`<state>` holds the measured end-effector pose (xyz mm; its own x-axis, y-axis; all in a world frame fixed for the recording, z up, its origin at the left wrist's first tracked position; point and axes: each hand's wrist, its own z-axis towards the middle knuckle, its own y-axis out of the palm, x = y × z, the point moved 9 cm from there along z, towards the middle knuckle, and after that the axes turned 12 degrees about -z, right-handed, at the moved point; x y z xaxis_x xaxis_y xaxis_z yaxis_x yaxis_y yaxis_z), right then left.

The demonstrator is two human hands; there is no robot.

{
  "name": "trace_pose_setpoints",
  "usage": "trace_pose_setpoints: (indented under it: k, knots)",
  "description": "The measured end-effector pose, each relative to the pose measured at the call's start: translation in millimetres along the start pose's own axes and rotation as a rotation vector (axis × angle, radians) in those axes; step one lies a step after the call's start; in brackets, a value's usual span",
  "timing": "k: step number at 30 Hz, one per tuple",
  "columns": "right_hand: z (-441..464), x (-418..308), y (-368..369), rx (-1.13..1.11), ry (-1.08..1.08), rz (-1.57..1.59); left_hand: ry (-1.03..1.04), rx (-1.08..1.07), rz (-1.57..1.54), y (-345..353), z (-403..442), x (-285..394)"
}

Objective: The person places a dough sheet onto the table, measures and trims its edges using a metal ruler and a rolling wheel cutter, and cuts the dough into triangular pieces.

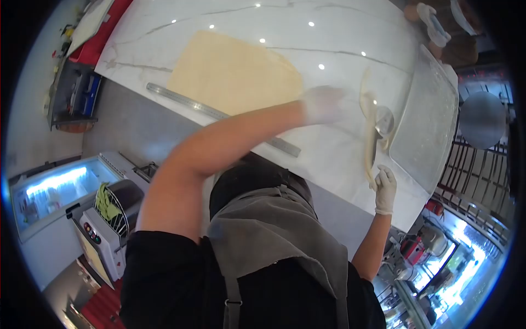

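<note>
A broad sheet of pale rolled dough (230, 71) lies flat on the white marble-look table. Along its near side lies a long metal ruler (181, 98), partly hidden under my left forearm. My left hand (323, 105), in a pale glove, is smeared by motion just right of the sheet; its fingers cannot be made out. Farther right, a long thin strip of dough (370, 126) runs toward me. My gloved right hand (386, 185) has its fingers curled at the strip's near end. A wheel cutter (384, 122) rests beside the strip, its dark handle partly covered.
A large translucent tray (424, 126) stands at the table's right side. Another person's gloved hand (433, 24) shows at the top right. On the left are a lit open chest (60, 189) and a machine with buttons (101, 236), below the table's edge.
</note>
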<state>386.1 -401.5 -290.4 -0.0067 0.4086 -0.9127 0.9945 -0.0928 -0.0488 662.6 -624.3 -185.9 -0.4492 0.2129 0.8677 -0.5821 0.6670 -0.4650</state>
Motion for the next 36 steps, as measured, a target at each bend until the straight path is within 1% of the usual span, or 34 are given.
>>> trace_pose_setpoints:
  k: [1,2,3,4,5,6,8,9,10,11,12,15,17,19,20,21,22,23,24,25,26,27,28,29,30,31,32,33,34,35,36]
  knots:
    - [-7,23,-39,0.275,0.159,-0.338,0.176,0.115,0.174,8,-22,-42]
    - [-13,24,-39,0.295,0.164,-0.337,0.073,-0.065,0.271,2,-49,-47]
    - [-23,7,-34,0.442,0.041,-0.501,0.300,-0.007,0.411,-7,-82,-53]
    - [-37,-12,-19,0.584,-0.078,-0.668,0.356,-0.014,0.487,-22,-111,-57]
    - [-51,-32,4,0.720,-0.198,-0.835,0.355,0.008,0.537,-42,-138,-73]
    - [-49,-49,44,0.605,-0.277,-0.867,0.356,0.029,0.587,-64,-163,-92]
    - [-36,-68,128,0.378,-0.430,-0.968,0.241,0.221,0.622,-131,-212,-139]
    - [-25,-71,172,0.260,-0.508,-1.035,0.152,0.290,0.666,-166,-234,-167]
    - [-13,-78,217,0.215,-0.561,-1.139,0.050,0.356,0.704,-197,-259,-194]
    - [-3,-80,255,0.168,-0.613,-1.238,0.006,0.375,0.774,-221,-279,-212]
    - [4,-77,274,0.166,-0.600,-1.236,-0.032,0.391,0.845,-246,-294,-229]
    - [21,-65,324,0.089,-0.552,-1.471,-0.065,0.292,0.784,-302,-321,-289]
    - [8,-83,325,0.186,-0.568,-1.378,-0.083,0.246,0.737,-329,-331,-326]
    - [-8,-114,322,0.209,-0.549,-1.237,-0.028,0.043,0.690,-334,-330,-348]
    - [-16,-147,327,0.220,-0.623,-1.227,-0.004,-0.069,0.660,-332,-337,-356]
    - [-20,-187,334,0.239,-0.701,-1.213,-0.002,-0.081,0.648,-343,-349,-362]
    - [-14,-226,341,0.304,-0.741,-1.293,0.014,-0.003,0.651,-367,-358,-366]
    - [1,-251,336,0.384,-0.775,-1.294,0.030,0.072,0.650,-392,-367,-368]
    - [19,-277,334,0.475,-0.757,-1.252,0.025,0.226,0.547,-430,-375,-366]
    - [47,-306,341,0.572,-0.693,-1.095,0.018,0.378,0.437,-473,-383,-367]
    - [76,-325,348,0.628,-0.649,-0.979,0.012,0.468,0.395,-510,-395,-376]
    - [104,-333,349,0.648,-0.611,-0.949,-0.108,0.547,0.441,-549,-416,-415]
    - [124,-331,342,0.638,-0.589,-0.997,-0.137,0.561,0.610,-581,-437,-452]
    - [143,-306,321,0.639,-0.487,-1.066,-0.169,0.575,0.778,-612,-457,-489]
    - [152,-268,302,0.640,-0.386,-1.131,-0.195,0.610,0.852,-635,-471,-515]
    - [148,-233,296,0.636,-0.249,-1.226,-0.530,0.538,0.934,-653,-478,-546]
    - [138,-186,287,0.633,-0.098,-1.318,-0.623,0.520,0.943,-670,-484,-572]
    - [119,-138,273,0.719,-0.034,-1.310,-0.580,0.558,0.880,-686,-493,-590]
    - [100,-89,259,0.803,0.031,-1.296,-0.472,0.605,0.775,-700,-493,-611]
    - [81,-41,246,0.885,0.096,-1.275,-0.454,0.638,0.705,-707,-493,-627]
    - [65,-39,267,0.819,0.245,-1.148,-0.697,0.608,0.628,-707,-493,-641]
